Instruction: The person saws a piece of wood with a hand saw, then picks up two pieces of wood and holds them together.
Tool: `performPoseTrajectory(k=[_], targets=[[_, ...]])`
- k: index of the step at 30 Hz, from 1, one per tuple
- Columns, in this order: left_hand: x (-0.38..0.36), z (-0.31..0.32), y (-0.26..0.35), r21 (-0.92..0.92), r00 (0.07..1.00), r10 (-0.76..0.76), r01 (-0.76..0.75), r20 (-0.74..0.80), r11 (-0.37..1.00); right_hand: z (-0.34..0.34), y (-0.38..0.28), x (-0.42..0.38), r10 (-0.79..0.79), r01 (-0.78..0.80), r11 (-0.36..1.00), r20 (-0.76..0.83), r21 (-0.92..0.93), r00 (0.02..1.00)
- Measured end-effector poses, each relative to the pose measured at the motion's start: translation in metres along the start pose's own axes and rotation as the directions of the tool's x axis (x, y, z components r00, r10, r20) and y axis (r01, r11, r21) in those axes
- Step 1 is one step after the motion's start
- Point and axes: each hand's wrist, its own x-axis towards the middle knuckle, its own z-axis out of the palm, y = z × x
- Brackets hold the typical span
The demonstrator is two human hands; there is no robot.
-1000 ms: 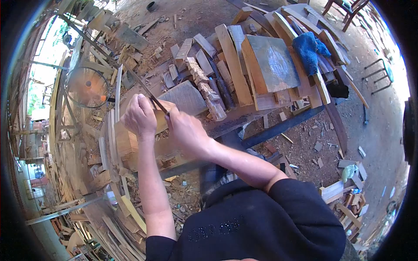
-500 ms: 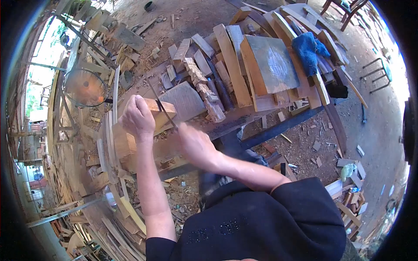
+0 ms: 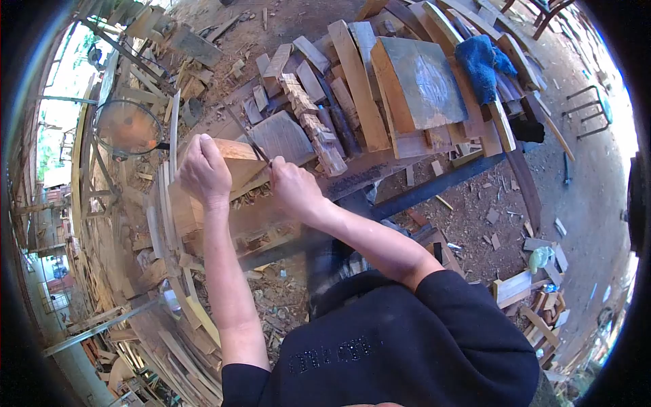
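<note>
My left hand (image 3: 205,171) is closed on a thick wooden block (image 3: 237,150), and its fingertips are hidden from above. The block's pale face shows just right of the knuckles. My right hand (image 3: 295,188) is wrapped around the near end of a long, thin, dark-bladed tool (image 3: 255,147). Its blade slants away from me, up and to the left, across the right end of the block. The tool's grip is covered by my fingers. Right behind the blade lies a broad grey-brown board (image 3: 279,139).
A rough-hewn wood strip (image 3: 313,125) and several offcuts lie on the bench beyond. To the right, a large wooden slab (image 3: 424,85) tops a stack, with a blue cloth (image 3: 480,68) beside it. A round wire-guarded fan (image 3: 129,127) stands at left. Wood scraps litter the floor.
My right hand has pushed away from me along the blade's line, closer to the block's right end. The left hand keeps its hold. The whole view has shifted slightly.
</note>
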Motion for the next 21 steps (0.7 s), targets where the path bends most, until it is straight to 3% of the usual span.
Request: performPoseTrajectory(k=[4, 5, 7, 9, 13, 17, 19, 21], targets=[[0.003, 0.006, -0.004, 0.004, 0.999, 0.026, -0.026, -0.048, 1.0, -0.018, -0.006, -0.036, 0.051, -0.065, 0.99, 0.109, 0.125, 0.993], [0.005, 0.005, -0.003, 0.001, 0.999, 0.023, -0.023, -0.046, 1.0, -0.021, -0.005, -0.044, 0.12, -0.133, 0.989, 0.191, 0.06, 0.974], [0.002, 0.003, -0.001, 0.008, 1.0, 0.012, -0.012, -0.013, 1.0, -0.01, 0.007, -0.038, 0.046, -0.05, 0.995, 0.054, 0.085, 0.998], [-0.004, 0.001, -0.001, 0.033, 1.0, 0.008, -0.008, 0.003, 0.999, 0.003, 0.016, -0.011, 0.033, -0.031, 0.998, 0.039, -0.053, 0.999], [0.0, 0.0, -0.004, -0.008, 0.996, 0.079, -0.079, -0.044, 0.997, -0.009, 0.011, -0.033, 0.018, -0.019, 1.0, 0.053, 0.014, 0.998], [0.0, 0.0, -0.003, 0.03, 0.999, 0.036, -0.036, 0.0, 0.999, -0.005, 0.02, -0.032, 0.195, -0.202, 0.979, 0.134, 0.036, 0.972], [-0.001, -0.001, -0.001, 0.028, 0.999, 0.039, -0.039, -0.008, 0.999, -0.02, 0.007, -0.025, 0.177, -0.187, 0.981, 0.175, 0.045, 0.969], [0.0, -0.002, 0.0, 0.022, 0.999, 0.038, -0.038, -0.016, 0.999, -0.037, -0.016, -0.035, 0.056, -0.057, 0.998, 0.074, 0.019, 0.996]])
